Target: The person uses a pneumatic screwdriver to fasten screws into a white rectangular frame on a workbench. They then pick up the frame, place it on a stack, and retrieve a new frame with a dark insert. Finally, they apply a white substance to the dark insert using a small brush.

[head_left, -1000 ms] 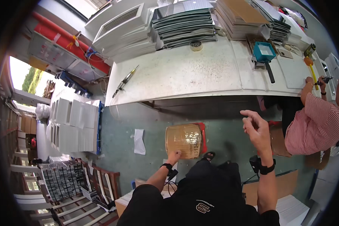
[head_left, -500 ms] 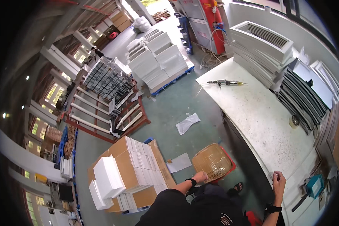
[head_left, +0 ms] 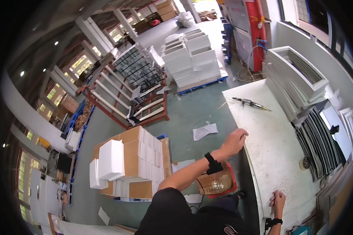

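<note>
My left hand [head_left: 234, 141] reaches out over the left edge of the white worktable [head_left: 268, 145], fingers loosely bent and apart, with nothing seen in it. Lower down, my right hand [head_left: 277, 200] is at the table's near part, fingers loosely curled but apart, also holding nothing visible. A pen-shaped power screwdriver [head_left: 252, 104] lies at the far end of the tabletop, beyond my left hand. To the right of both hands a small round roll or tin [head_left: 304, 163] sits beside a stack of dark curved strips [head_left: 321, 141].
White louvred vent frames [head_left: 298, 78] are stacked at the table's far right. A taped cardboard box [head_left: 215, 184] sits in a red tray [head_left: 232, 178] beneath my left forearm. Cartons with white panels [head_left: 139, 156] stand at left; a pallet of white blocks [head_left: 192, 62] is farther off.
My left hand has risen from above the cardboard box and moved right to the table edge. My right hand appears lower and further left. The view has shifted.
</note>
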Demonstrator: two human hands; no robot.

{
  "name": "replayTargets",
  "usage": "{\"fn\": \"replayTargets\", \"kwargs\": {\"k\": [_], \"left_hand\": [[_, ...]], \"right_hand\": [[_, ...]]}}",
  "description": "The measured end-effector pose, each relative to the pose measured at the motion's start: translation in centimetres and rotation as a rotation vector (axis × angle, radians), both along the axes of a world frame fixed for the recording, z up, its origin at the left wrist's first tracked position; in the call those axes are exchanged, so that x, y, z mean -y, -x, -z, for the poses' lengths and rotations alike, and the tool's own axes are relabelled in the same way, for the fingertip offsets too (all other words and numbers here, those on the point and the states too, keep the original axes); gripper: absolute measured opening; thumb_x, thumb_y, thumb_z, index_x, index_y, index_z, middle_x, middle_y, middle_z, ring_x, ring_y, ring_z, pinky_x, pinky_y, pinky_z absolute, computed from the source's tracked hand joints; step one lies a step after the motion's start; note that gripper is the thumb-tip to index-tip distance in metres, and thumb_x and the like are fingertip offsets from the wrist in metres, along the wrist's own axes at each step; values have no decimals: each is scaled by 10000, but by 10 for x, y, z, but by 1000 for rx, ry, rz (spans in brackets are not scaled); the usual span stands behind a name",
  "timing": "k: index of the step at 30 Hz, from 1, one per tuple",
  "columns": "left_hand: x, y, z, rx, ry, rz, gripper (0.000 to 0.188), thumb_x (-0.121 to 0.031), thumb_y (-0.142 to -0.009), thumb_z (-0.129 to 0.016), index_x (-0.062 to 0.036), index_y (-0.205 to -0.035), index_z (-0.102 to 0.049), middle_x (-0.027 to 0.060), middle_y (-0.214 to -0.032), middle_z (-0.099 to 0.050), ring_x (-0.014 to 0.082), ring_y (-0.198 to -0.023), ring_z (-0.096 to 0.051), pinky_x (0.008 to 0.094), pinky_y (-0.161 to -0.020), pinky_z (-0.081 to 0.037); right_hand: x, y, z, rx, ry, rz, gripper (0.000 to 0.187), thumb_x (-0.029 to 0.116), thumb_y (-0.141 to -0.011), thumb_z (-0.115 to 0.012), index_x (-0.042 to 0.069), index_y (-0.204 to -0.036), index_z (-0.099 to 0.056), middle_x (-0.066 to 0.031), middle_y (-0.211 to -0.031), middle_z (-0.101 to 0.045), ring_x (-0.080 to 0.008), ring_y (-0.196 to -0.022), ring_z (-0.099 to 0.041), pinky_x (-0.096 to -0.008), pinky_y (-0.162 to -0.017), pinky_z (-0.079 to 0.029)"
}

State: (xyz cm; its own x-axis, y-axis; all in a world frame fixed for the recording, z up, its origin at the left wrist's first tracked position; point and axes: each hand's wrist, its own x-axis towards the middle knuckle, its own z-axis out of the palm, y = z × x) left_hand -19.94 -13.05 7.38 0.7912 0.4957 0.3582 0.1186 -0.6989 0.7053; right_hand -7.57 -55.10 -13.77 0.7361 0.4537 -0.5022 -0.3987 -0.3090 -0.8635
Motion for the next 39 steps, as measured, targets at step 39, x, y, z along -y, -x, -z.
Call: {"fn": "replayTargets", "kwargs": {"k": [39], "left_hand": [[22, -247, -227, 125, -760, 586, 384, -454, -950, -653, -84, -1032, -718, 212, -946, -688, 366, -947, -672, 462, -844, -519]], "right_hand": [[-4, 9, -33, -46, 76, -25, 325, 282, -1084, -521, -9, -1203, -605, -84, -773, -618, -111, -470, -501, -253, -402, -369]]}}
